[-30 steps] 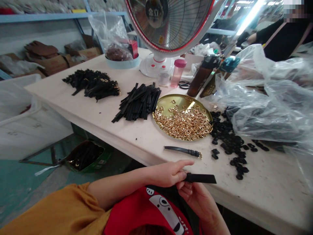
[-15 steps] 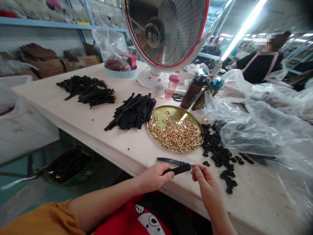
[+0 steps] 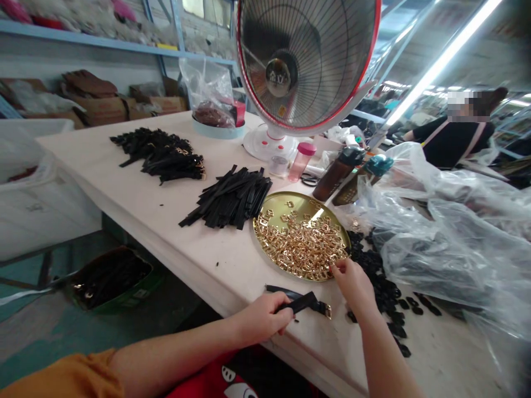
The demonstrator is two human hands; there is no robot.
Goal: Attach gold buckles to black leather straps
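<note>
My left hand [image 3: 265, 316] is closed around a black strap [image 3: 305, 302], whose free end points right over the table's front edge. Just behind it, a second black strap with a gold buckle [image 3: 328, 312] at its right end lies on the table. My right hand [image 3: 352, 282] reaches to the near right rim of a round gold tray [image 3: 286, 200]. Its thumb and fingertips pinch a gold buckle at the edge of the heaped gold buckles [image 3: 305, 249]; the fingers partly hide it. Small black loops [image 3: 388, 296] lie scattered to the right of that hand.
Left of the tray lies a pile of black straps [image 3: 230, 199], with straps bearing gold buckles [image 3: 166, 157] farther left. Behind stand a round heater [image 3: 307, 61], a pink cup [image 3: 302, 163] and dark bottles [image 3: 338, 174]. Clear plastic bags [image 3: 448, 243] cover the right side. A person [image 3: 452, 135] is beyond.
My right hand has left the strap and moved up to the tray's buckles. A strap with a gold buckle now shows lying by my left hand, which keeps its black strap. The view has shifted slightly.
</note>
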